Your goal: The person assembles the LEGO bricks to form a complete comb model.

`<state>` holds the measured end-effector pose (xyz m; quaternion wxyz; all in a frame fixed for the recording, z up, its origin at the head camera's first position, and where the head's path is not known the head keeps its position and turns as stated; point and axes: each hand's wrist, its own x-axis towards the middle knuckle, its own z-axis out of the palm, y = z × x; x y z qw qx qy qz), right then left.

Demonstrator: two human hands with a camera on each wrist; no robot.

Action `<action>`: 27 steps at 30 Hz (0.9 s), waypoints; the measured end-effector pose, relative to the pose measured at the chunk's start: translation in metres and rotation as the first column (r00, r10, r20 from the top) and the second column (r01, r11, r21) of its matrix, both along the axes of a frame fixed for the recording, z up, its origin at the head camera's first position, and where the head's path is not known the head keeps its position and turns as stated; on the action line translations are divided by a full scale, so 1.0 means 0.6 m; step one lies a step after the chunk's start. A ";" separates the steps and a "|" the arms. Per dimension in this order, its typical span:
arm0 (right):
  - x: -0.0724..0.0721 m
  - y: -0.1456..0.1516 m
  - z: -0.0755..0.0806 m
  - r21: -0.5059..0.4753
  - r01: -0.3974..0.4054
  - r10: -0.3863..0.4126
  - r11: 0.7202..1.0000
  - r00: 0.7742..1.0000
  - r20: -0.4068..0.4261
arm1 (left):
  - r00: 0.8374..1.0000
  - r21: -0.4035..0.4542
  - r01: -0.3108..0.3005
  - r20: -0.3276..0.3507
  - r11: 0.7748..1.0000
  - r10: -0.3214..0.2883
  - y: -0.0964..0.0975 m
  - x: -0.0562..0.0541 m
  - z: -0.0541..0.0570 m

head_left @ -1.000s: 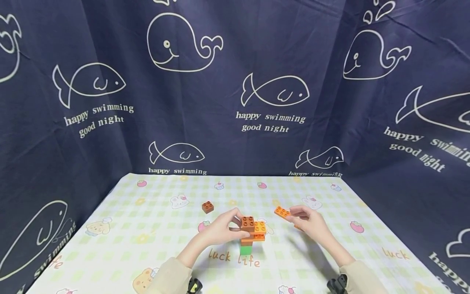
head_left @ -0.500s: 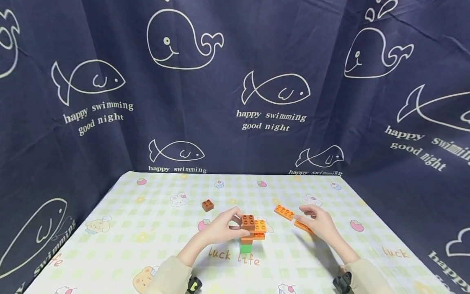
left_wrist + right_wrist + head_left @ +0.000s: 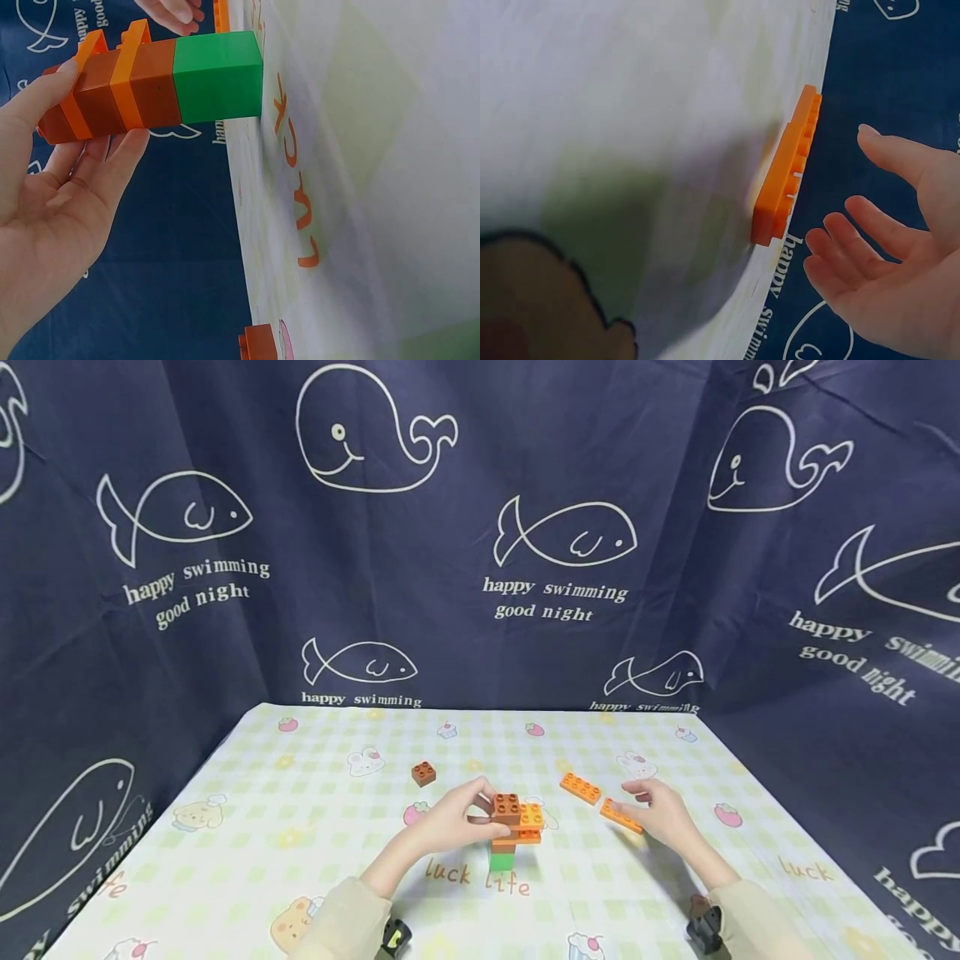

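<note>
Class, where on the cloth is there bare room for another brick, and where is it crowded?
Free cloth lies left of the loose brown brick, along the back edge, and right of the right hand. Crowded: the middle, with the tower gripped by the left hand and two flat orange bricks.

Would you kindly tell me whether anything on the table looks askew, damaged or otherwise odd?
Nothing looks damaged or spilled. The one slightly odd thing is the brick tower, held by the left hand: its two orange plates jut out on only one side, so it looks lopsided, though perhaps by design.
</note>
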<state>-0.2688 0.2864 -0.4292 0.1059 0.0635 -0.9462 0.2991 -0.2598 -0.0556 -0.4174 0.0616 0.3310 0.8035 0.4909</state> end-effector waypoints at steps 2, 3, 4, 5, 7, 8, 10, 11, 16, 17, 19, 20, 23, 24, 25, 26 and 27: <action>-0.002 0.001 -0.002 0.012 0.005 -0.005 1.000 1.000 0.017 | 1.000 -0.004 -0.003 -0.001 1.000 0.003 0.000 0.000 0.001; -0.003 0.001 -0.003 0.017 0.007 -0.007 1.000 1.000 0.025 | 1.000 -0.007 -0.005 -0.001 1.000 0.005 -0.001 0.000 0.001; -0.004 0.001 -0.004 0.023 0.008 -0.009 1.000 0.999 0.032 | 1.000 -0.009 -0.007 0.000 1.000 0.007 -0.001 0.000 0.001; -0.005 0.001 -0.005 0.026 0.010 -0.011 1.000 0.999 0.040 | 1.000 -0.012 -0.008 0.002 1.000 0.008 -0.001 0.001 0.001; -0.006 0.001 -0.008 0.032 0.016 -0.018 0.999 0.999 0.051 | 1.000 -0.013 -0.008 0.006 1.000 0.008 -0.001 0.001 0.001; -0.007 0.001 -0.009 0.036 0.015 -0.016 0.999 0.998 0.053 | 1.000 -0.011 -0.007 0.007 1.000 0.007 -0.001 0.001 0.001; -0.008 0.002 -0.010 0.042 0.014 -0.016 0.999 0.998 0.055 | 1.000 -0.012 -0.008 0.010 1.000 0.008 -0.001 0.002 0.002; -0.009 0.002 -0.011 0.043 0.014 -0.017 0.999 0.998 0.054 | 1.000 -0.009 -0.006 0.007 1.000 0.006 -0.001 0.002 0.002; -0.011 0.002 -0.016 0.049 0.024 -0.027 0.999 0.998 0.059 | 1.000 -0.012 -0.007 0.008 1.000 0.007 -0.002 0.004 0.003; -0.012 0.003 -0.017 0.051 0.023 -0.026 0.998 0.998 0.060 | 1.000 -0.011 -0.005 0.009 1.000 0.005 -0.002 0.004 0.003; -0.013 0.003 -0.019 0.050 0.019 -0.022 0.999 0.998 0.060 | 1.000 -0.014 -0.005 0.010 1.000 0.005 -0.002 0.004 0.003; -0.013 0.004 -0.020 0.050 0.019 -0.022 0.999 0.998 0.060 | 1.000 -0.014 -0.003 0.010 1.000 0.003 -0.002 0.004 0.003; -0.014 0.004 -0.021 0.047 0.012 -0.015 0.999 0.998 0.062 | 1.000 -0.011 0.001 0.007 1.000 -0.001 -0.002 0.005 0.003; -0.014 0.005 -0.022 0.045 0.010 -0.013 0.999 0.998 0.063 | 1.000 -0.012 0.001 0.006 1.000 -0.001 -0.002 0.005 0.003; -0.013 0.005 -0.022 0.045 0.009 -0.012 0.999 0.998 0.064 | 1.000 -0.012 0.000 0.006 1.000 0.000 -0.002 0.005 0.004; -0.013 0.005 -0.022 0.049 0.006 -0.009 0.999 0.998 0.065 | 1.000 -0.012 0.000 0.005 1.000 0.001 -0.002 0.005 0.004; -0.013 0.005 -0.022 0.050 0.005 -0.009 0.999 0.998 0.070 | 1.000 -0.013 -0.002 0.006 1.000 0.002 -0.001 0.005 0.004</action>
